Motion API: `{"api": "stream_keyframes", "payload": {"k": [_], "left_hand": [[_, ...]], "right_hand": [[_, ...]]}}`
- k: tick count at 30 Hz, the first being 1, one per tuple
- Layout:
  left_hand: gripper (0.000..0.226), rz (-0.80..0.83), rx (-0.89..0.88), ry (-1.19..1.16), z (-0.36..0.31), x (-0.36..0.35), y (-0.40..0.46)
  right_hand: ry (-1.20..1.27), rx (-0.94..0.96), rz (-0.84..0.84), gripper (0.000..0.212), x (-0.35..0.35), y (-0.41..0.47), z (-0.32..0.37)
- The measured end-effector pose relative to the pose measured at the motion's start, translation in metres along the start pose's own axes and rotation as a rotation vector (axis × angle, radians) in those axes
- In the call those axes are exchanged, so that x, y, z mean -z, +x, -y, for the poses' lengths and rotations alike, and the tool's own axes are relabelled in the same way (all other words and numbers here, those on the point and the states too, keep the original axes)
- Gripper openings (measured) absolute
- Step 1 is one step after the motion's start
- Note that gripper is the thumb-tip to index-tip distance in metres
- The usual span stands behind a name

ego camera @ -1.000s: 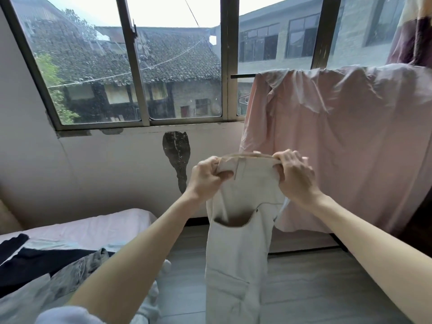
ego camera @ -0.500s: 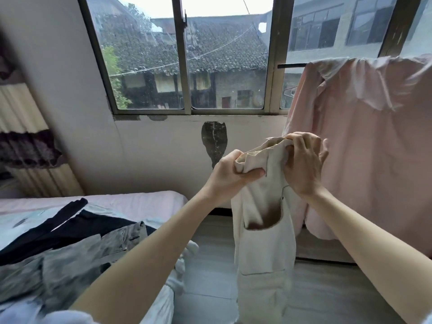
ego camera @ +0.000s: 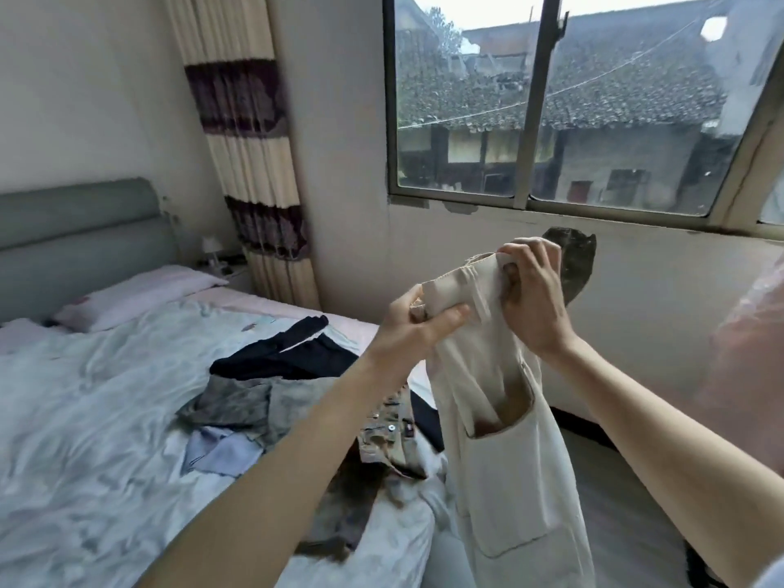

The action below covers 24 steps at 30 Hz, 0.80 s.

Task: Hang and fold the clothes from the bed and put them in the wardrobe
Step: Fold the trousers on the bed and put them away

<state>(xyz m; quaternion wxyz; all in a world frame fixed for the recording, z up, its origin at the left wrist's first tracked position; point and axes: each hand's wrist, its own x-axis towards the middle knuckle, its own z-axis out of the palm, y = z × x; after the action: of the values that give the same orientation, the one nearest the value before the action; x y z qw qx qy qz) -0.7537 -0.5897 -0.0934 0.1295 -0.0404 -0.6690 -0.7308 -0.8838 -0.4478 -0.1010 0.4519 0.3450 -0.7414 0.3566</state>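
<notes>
Fingers [ego camera: 441, 318] of the left hand [ego camera: 418, 328] curl round one end of the waistband of the cream trousers [ego camera: 505, 451], thumb laid across the front of the cloth; the right hand [ego camera: 532, 301] grips the other end of the waistband, its fingers folded over the top edge. Both hands hold the trousers up in the air off the foot corner of the bed [ego camera: 85, 439], beside the window [ego camera: 551, 120], with the legs hanging straight down toward the floor [ego camera: 628, 515]. A patch pocket [ego camera: 509, 477] on the trousers gapes open at its top; what is inside it cannot be told. No label or writing can be read on the cloth. On the bed, near its foot edge, lies a loose heap of clothes: a dark garment [ego camera: 288, 354] on the far side, a grey one [ego camera: 250, 401] in front of it, a pale blue piece [ego camera: 220, 454] toward the middle of the bed, and a brown garment [ego camera: 382, 439] with metal studs at the edge, partly behind the left forearm. A pillow [ego camera: 140, 294] rests at the head end, below the grey headboard [ego camera: 76, 231]. A striped curtain [ego camera: 250, 150] hangs in the corner left of the window, and pink cloth [ego camera: 746, 362] shows blurred at the right edge.
</notes>
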Motion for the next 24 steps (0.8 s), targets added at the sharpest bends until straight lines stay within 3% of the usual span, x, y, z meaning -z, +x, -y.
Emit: {"api": "stream_keyframes", "payload": {"k": [5,8,10,14,16,20,24], "left_hand": [[0.026,-0.266,-0.043,-0.013,-0.013,0.142,-0.019],[0.022,-0.557,-0.057,0.131,-0.01,0.257,-0.024],[0.03,-0.763,0.008,0.292,0.003,0.345,-0.023],[0.07,-0.951,0.362,0.627,0.048,0.467,-0.041],[0.074,-0.969,0.507,0.726,0.079,0.494,-0.06],[0.071,-0.881,0.659,0.671,0.147,0.496,-0.087],[0.064,-0.796,0.667,0.611,0.205,0.477,-0.097]], "right_hand": [[0.238,0.088,0.132,0.028,-0.137,0.031,0.096],[0.248,0.107,0.284,0.036,-0.238,0.044,0.173],[0.178,0.086,0.494,0.051,-0.3,0.044,0.225],[0.093,0.133,0.875,0.073,-0.376,0.0,0.28],[0.091,0.141,1.037,0.071,-0.399,-0.04,0.288],[0.075,0.039,1.311,0.065,-0.418,-0.12,0.27],[0.062,-0.089,1.459,0.053,-0.417,-0.174,0.239]]}}
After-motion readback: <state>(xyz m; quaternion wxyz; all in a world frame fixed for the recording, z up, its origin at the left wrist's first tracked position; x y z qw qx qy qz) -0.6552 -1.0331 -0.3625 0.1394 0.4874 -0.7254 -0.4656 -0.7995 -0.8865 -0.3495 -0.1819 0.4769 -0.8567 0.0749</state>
